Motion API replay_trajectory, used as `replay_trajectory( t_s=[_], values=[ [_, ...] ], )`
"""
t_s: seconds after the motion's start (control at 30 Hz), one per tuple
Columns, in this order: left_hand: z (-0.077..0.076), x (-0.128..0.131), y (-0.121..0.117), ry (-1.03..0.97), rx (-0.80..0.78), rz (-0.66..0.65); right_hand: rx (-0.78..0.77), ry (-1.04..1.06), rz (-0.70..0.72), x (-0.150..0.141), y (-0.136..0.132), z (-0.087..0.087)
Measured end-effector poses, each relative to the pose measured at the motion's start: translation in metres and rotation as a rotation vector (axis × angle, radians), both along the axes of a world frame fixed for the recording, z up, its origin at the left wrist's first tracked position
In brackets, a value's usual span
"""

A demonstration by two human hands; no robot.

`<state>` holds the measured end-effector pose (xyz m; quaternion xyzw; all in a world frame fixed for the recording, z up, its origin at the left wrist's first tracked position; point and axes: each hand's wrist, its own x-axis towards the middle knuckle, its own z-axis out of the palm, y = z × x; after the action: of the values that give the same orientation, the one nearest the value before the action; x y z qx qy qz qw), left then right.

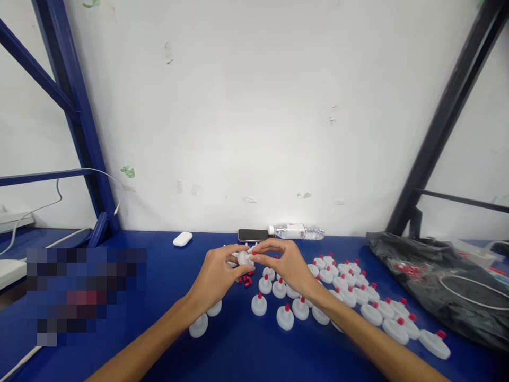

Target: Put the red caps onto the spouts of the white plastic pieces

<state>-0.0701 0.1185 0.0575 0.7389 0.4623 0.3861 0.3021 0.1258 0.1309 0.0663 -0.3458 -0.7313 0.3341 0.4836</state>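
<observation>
Over the middle of the table, my left hand [218, 273] pinches a white round plastic spout lid [244, 258] between thumb and fingers, its spout turned to the right. Thumb and fingers of my right hand [286, 262] are closed on a small red cap [254, 253] at the spout's tip; whether it is fully seated, I cannot tell. Below the hands lie several loose red caps [247, 281]. White lids without caps [199, 325] rest beside my left wrist. Lids with red caps [259, 304] stand under and beyond my right forearm.
Rows of capped lids [371, 313] spread over the right of the blue table [151, 297]. A black plastic bag [437, 286] lies at the right edge. Along the wall are a white case [183, 239], a phone [253, 235] and a water bottle [297, 231].
</observation>
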Motion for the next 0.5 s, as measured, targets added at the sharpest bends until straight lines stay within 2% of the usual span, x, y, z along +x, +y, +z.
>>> replay_trajectory(
  t_s=[0.3,0.5],
  values=[
    [0.008,0.001,-0.006,-0.388,-0.232,-0.267,0.116,0.007,-0.028,-0.005,-0.007,-0.006],
    [0.009,-0.001,-0.005,-0.414,-0.264,-0.248,0.233,-0.047,-0.013,-0.006,-0.009,-0.009]
  ],
)
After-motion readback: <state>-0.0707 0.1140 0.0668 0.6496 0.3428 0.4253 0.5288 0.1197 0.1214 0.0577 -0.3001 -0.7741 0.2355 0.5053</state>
